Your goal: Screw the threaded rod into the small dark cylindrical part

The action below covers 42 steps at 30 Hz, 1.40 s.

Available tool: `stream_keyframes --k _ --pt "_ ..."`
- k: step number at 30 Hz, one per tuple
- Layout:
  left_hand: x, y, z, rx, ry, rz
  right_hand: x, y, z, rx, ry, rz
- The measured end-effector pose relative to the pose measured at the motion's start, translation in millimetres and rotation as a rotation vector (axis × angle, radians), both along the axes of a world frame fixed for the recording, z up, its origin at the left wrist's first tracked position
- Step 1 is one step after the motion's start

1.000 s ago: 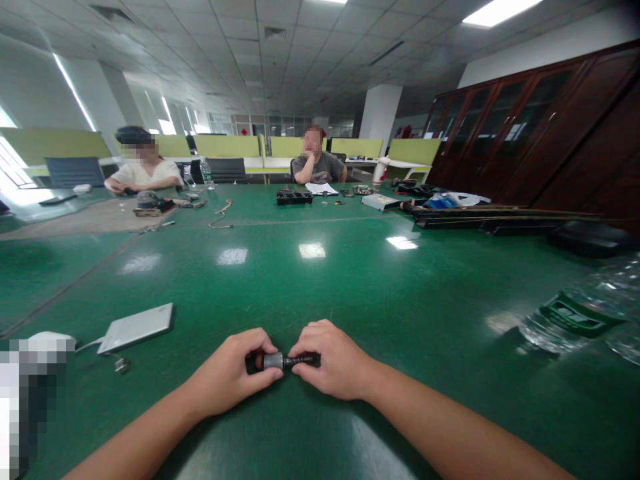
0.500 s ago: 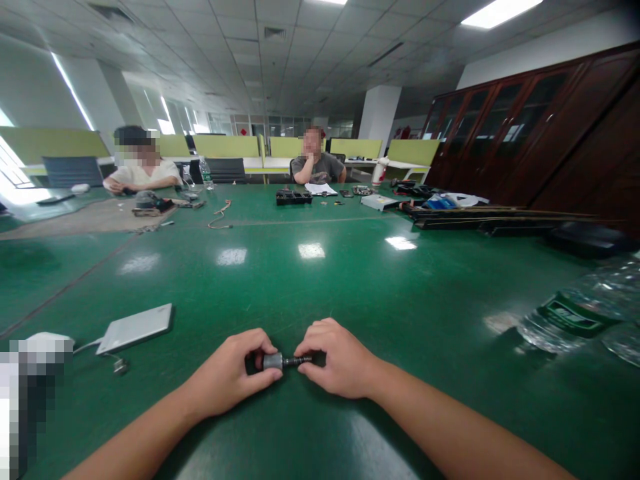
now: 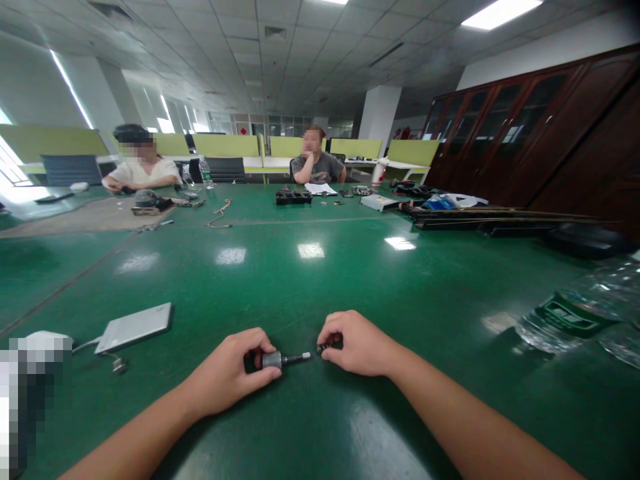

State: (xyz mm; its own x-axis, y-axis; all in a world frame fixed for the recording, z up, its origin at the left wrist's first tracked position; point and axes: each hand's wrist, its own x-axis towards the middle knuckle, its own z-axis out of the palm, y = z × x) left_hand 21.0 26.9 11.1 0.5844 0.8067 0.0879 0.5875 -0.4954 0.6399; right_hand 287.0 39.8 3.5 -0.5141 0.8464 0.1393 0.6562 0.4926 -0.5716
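Near the table's front, my left hand [image 3: 233, 370] grips a grey metal cylinder [image 3: 272, 361] between thumb and fingers. A thin dark shaft [image 3: 296, 358] with a pale tip points right from the cylinder. Just right of that tip, my right hand [image 3: 355, 343] pinches a small dark coiled piece [image 3: 325, 347], which looks like a spring and is partly hidden by the fingers. The coiled piece and the shaft are apart, with a narrow gap between them.
A white flat box [image 3: 135, 327] with a cable lies left on the green table [image 3: 280, 280]. A water bottle [image 3: 570, 317] lies at the right. Dark strips [image 3: 460, 219] and a black tray [image 3: 293, 198] are farther back. Two people sit across the table.
My right hand has moved right and slightly away from me, with the coiled piece now off the shaft, whose pale tip shows. My left hand has stayed in place.
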Motion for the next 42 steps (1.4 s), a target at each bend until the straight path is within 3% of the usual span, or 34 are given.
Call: stream_keyframes --k 4,9,13,17,21,27,42 --pt "-1 0 -0.5 0.005 0.006 -0.001 7 4 1.8 -0.049 0.030 0.011" --pt "-1 1 -2.6 0.003 0.009 0.005 -6 -1 -2.4 -0.003 0.053 0.081" --pt "-1 1 -4.8 0.013 0.013 0.037 -21 -3 -9.5 0.050 0.106 -0.012" --pt "-2 1 -4.2 0.028 0.005 0.037 -25 -3 -13.2 0.099 0.093 0.012" --pt "-1 1 -2.2 0.053 0.003 0.030 -22 -4 -11.0 0.132 0.056 0.051" --pt "-3 2 -1.5 0.057 -0.007 0.014 -17 -5 -4.3 0.134 0.058 -0.042" --pt "7 -6 -6.3 0.074 -0.041 0.017 -41 -9 -20.3 0.132 0.100 0.143"
